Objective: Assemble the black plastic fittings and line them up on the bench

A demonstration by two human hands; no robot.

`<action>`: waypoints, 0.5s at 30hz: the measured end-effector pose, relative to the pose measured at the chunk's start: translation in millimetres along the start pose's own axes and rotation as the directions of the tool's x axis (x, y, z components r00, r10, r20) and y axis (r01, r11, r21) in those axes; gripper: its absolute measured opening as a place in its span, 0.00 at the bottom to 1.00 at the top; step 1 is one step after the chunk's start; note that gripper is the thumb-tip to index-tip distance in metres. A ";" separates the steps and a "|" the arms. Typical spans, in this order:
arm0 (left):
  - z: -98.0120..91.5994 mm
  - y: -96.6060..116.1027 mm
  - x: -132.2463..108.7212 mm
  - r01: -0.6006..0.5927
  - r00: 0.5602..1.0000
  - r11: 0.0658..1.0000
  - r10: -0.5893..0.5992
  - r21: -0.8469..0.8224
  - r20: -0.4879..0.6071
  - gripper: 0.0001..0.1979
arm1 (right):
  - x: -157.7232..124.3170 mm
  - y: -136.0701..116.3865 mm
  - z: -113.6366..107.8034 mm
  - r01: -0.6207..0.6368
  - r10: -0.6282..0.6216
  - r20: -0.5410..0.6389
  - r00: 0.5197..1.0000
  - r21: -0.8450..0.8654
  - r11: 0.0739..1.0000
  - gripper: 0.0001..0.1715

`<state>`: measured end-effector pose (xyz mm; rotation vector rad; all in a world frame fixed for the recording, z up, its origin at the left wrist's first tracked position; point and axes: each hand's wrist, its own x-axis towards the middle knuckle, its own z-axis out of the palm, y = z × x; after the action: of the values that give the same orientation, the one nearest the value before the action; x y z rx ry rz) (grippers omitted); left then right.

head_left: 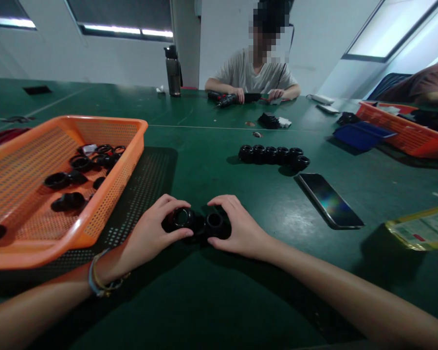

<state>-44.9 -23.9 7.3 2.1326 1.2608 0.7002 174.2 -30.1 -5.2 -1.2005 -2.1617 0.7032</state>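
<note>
Both hands (pixel 151 224) (pixel 243 229) around black hollow parts (pixel 216 229) near orange basket (pixel 111 194)

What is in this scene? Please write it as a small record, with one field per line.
Left hand: holds the left black part
Right hand: holds the right black part, round opening up
Contact between these parts: cannot tell
Orange basket: at left, loose black parts inside
Beyond the hands: line of black pieces
Phone: right of the hands, on green table
Across table: co-worker, one hand at a dark tool
</note>
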 end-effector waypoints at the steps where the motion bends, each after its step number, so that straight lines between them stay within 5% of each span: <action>1: -0.3 -0.5 0.1 0.000 1.000 1.000 -0.001 -0.029 -0.008 0.17 | 0.4 0.8 0.4 0.006 -0.006 -0.003 1.000 -0.010 1.000 0.24; 9: 4.3 -4.4 -2.8 -0.038 0.998 0.982 0.028 -0.186 -0.058 0.15 | -2.8 -0.6 -5.4 -0.024 0.025 -0.008 1.000 0.110 0.994 0.20; 15: 9.8 1.3 -6.7 0.028 0.999 0.975 -0.024 -0.221 0.022 0.18 | -4.9 -1.2 -7.4 0.047 -0.053 0.081 0.995 0.074 0.996 0.24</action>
<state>-40.2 -32.4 0.3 1.9347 1.1412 0.7692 180.7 -33.7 -0.3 -1.0941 -2.2067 0.8154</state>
